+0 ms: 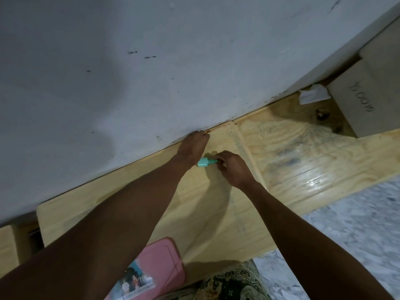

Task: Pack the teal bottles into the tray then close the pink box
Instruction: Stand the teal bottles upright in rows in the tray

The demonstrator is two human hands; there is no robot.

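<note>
Teal bottle held near the table's far edge, by the wall

The teal bottle (206, 162) lies sideways, long axis left to right, wider end pointing left. The right hand (232, 167) is clamped on its narrow right end; the left hand (193, 146), just beside its wide end, reaches to the wall, grip hidden. The pink box (154, 269) sits at the near edge; no tray shows.

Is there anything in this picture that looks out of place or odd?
Yes. A crumpled white paper lies wedged between the wall and the cardboard box, like litter. The teal bottle lies sideways between both hands.
</note>
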